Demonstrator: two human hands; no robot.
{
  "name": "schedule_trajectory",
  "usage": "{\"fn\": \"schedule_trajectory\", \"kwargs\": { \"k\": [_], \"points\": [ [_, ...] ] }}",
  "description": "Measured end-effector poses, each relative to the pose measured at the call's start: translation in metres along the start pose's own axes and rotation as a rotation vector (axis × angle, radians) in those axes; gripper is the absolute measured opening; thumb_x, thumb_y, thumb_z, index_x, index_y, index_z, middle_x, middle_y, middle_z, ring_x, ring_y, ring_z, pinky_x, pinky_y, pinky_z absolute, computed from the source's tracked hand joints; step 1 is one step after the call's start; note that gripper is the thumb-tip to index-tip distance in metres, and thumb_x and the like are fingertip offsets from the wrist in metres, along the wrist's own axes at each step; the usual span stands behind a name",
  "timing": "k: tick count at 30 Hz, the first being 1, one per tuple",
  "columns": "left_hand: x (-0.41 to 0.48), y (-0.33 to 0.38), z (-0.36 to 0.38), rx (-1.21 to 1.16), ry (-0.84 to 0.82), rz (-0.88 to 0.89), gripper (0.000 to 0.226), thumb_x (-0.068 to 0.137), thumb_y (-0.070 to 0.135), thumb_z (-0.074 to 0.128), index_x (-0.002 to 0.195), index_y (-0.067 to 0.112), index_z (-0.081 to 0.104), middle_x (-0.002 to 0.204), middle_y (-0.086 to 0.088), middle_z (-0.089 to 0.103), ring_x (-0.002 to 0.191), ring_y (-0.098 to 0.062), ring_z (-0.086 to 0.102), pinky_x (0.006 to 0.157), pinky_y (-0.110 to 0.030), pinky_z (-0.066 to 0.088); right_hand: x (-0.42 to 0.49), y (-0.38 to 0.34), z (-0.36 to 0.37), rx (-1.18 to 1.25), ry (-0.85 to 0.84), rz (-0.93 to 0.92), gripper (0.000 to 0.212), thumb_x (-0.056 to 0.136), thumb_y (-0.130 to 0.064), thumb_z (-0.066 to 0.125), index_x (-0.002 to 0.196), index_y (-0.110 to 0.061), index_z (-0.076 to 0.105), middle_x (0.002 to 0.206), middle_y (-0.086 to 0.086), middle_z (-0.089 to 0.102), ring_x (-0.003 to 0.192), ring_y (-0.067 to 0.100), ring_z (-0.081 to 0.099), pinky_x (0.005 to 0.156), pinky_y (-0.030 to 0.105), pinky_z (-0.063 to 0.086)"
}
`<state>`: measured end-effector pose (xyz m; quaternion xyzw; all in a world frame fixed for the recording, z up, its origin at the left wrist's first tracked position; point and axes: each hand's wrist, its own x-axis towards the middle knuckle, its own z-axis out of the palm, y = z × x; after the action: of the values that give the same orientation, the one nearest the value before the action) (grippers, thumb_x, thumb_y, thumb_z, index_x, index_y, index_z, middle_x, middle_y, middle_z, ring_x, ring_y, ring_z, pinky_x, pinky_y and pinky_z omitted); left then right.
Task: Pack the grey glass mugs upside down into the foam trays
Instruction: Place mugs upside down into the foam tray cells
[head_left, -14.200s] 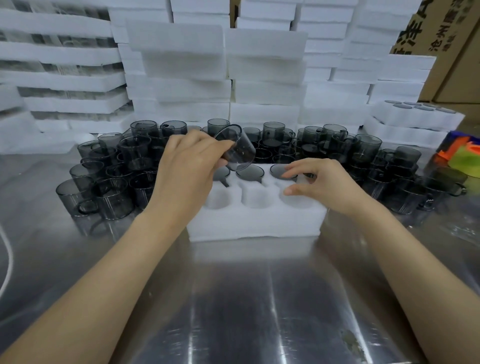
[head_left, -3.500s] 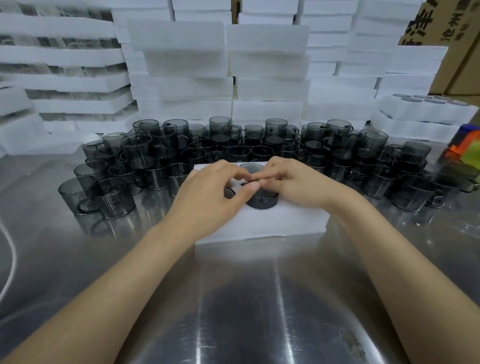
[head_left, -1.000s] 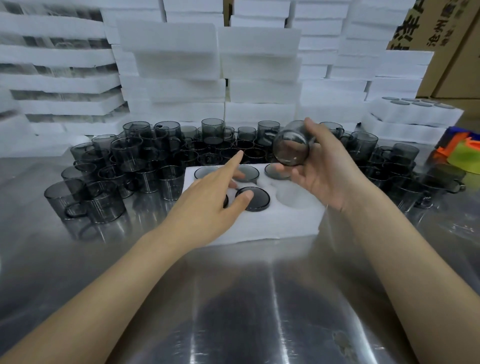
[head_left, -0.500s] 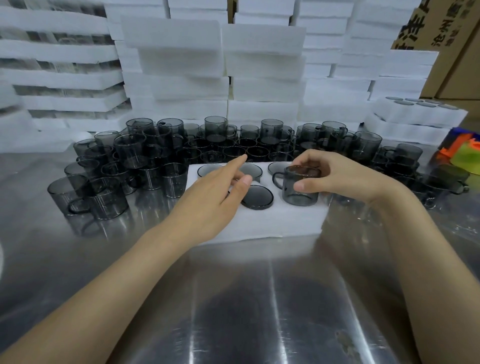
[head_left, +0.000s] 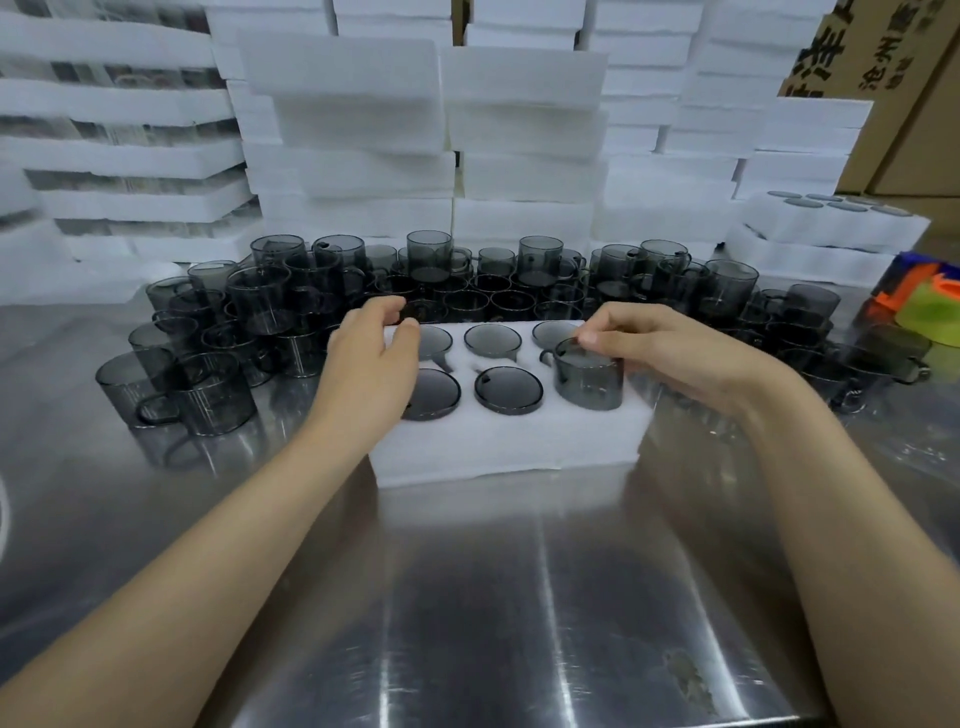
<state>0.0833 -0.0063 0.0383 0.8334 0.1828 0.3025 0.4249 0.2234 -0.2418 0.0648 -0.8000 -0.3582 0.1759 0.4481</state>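
Grey glass mug (head_left: 589, 376), inverted, is held by its upturned base between thumb and fingertips of the right hand (head_left: 670, 353). It stands proud of the lower-right pocket of the foam tray (head_left: 509, 447) at frame centre. Jamming or torn foam is judged likely if the handle is not lined up with the pocket's slot. A slip from this light fingertip hold could strike the seated mugs (head_left: 508, 389) alongside. The left hand (head_left: 371, 364) is laid over the tray's upper-left corner with fingers curled; whether foam is pinched cannot be told. Five pockets are filled, bases flush. A second filled tray (head_left: 831, 221) is seen at upper right; loose mugs (head_left: 467, 291) are crowded behind.
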Motion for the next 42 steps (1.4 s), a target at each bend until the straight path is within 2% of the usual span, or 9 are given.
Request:
{"fn": "schedule_trajectory", "kwargs": {
  "k": [5, 10, 12, 15, 21, 30, 32, 35, 42],
  "points": [
    [-0.003, -0.005, 0.006, 0.018, 0.009, 0.073, 0.030, 0.100, 0.020, 0.044, 0.127, 0.020, 0.057, 0.126, 0.008, 0.054, 0.094, 0.006, 0.050, 0.079, -0.013, 0.035, 0.007, 0.008, 0.005, -0.214, -0.098, 0.162, 0.020, 0.085, -0.033, 0.068, 0.100, -0.037, 0.055, 0.102, 0.007, 0.047, 0.084, 0.019, 0.043, 0.076, 0.032, 0.037],
    [-0.003, -0.005, 0.008, 0.018, 0.035, 0.027, 0.028, 0.099, 0.019, 0.044, 0.124, 0.021, 0.057, 0.116, 0.009, 0.045, 0.112, -0.008, 0.037, 0.089, -0.022, 0.028, 0.012, 0.000, 0.018, -0.210, -0.035, 0.241, 0.013, 0.088, -0.037, 0.055, 0.093, -0.025, 0.054, 0.096, 0.007, 0.047, 0.076, 0.023, 0.043, 0.073, 0.033, 0.037],
    [-0.003, -0.005, 0.008, 0.020, 0.028, 0.000, 0.029, 0.099, 0.020, 0.043, 0.126, 0.022, 0.055, 0.116, 0.009, 0.042, 0.111, -0.006, 0.033, 0.089, -0.022, 0.026, 0.013, 0.003, 0.014, 0.066, -0.020, 0.285, 0.036, 0.088, -0.051, 0.053, 0.093, -0.017, 0.059, 0.093, 0.011, 0.049, 0.077, 0.031, 0.041, 0.075, 0.035, 0.036],
    [-0.002, -0.004, 0.008, 0.019, 0.009, -0.003, 0.030, 0.099, 0.021, 0.042, 0.127, 0.023, 0.054, 0.118, 0.011, 0.040, 0.111, -0.005, 0.032, 0.088, -0.024, 0.029, 0.010, 0.010, 0.014, 0.176, -0.054, 0.260, 0.062, 0.068, -0.082, 0.056, 0.102, -0.030, 0.060, 0.113, -0.010, 0.060, 0.104, 0.018, 0.053, 0.092, 0.038, 0.036],
    [-0.004, -0.006, 0.009, 0.036, 0.019, 0.007, 0.030, 0.098, 0.019, 0.043, 0.126, 0.023, 0.054, 0.119, 0.011, 0.040, 0.111, -0.004, 0.030, 0.087, -0.023, 0.027, 0.024, 0.012, 0.035, -0.226, 0.186, 0.205, 0.048, 0.076, -0.068, 0.061, 0.086, -0.029, 0.035, 0.092, -0.005, 0.039, 0.074, 0.008, 0.041, 0.060, 0.025, 0.030],
    [-0.002, -0.007, 0.011, -0.037, 0.123, -0.099, 0.036, 0.093, 0.017, 0.046, 0.129, 0.024, 0.045, 0.117, 0.004, 0.026, 0.111, -0.009, 0.023, 0.077, -0.012, 0.025, 0.012, 0.002, 0.015, -0.253, 0.012, 0.359, 0.115, 0.040, -0.078, 0.064, 0.138, -0.030, 0.028, 0.120, -0.013, 0.051, 0.102, 0.011, 0.055, 0.081, 0.025, 0.042],
    [-0.003, -0.006, 0.010, -0.055, 0.107, -0.155, 0.040, 0.094, 0.020, 0.046, 0.134, 0.023, 0.042, 0.121, 0.004, 0.026, 0.116, -0.011, 0.024, 0.086, -0.021, 0.028, 0.012, 0.002, 0.017, -0.171, -0.069, 0.340, 0.097, 0.051, -0.071, 0.067, 0.133, -0.026, 0.045, 0.117, -0.014, 0.061, 0.102, 0.010, 0.062, 0.085, 0.026, 0.049],
    [-0.001, -0.005, 0.009, -0.136, 0.069, -0.313, 0.048, 0.095, 0.026, 0.048, 0.140, 0.023, 0.034, 0.137, -0.001, 0.028, 0.129, -0.020, 0.028, 0.096, -0.031, 0.032, 0.006, 0.004, 0.023, 0.006, -0.112, 0.320, 0.059, 0.069, -0.067, 0.062, 0.115, -0.030, 0.067, 0.113, -0.002, 0.071, 0.109, 0.023, 0.066, 0.105, 0.047, 0.044],
    [-0.001, -0.007, 0.009, -0.273, 0.071, -0.511, 0.052, 0.094, 0.032, 0.050, 0.142, 0.024, 0.034, 0.145, -0.002, 0.023, 0.133, -0.023, 0.030, 0.107, -0.040, 0.032, 0.006, 0.009, 0.022, -0.065, 0.027, 0.318, 0.065, 0.062, -0.076, 0.061, 0.097, -0.024, 0.076, 0.094, -0.006, 0.075, 0.091, 0.014, 0.071, 0.095, 0.033, 0.051]
  ]
}}
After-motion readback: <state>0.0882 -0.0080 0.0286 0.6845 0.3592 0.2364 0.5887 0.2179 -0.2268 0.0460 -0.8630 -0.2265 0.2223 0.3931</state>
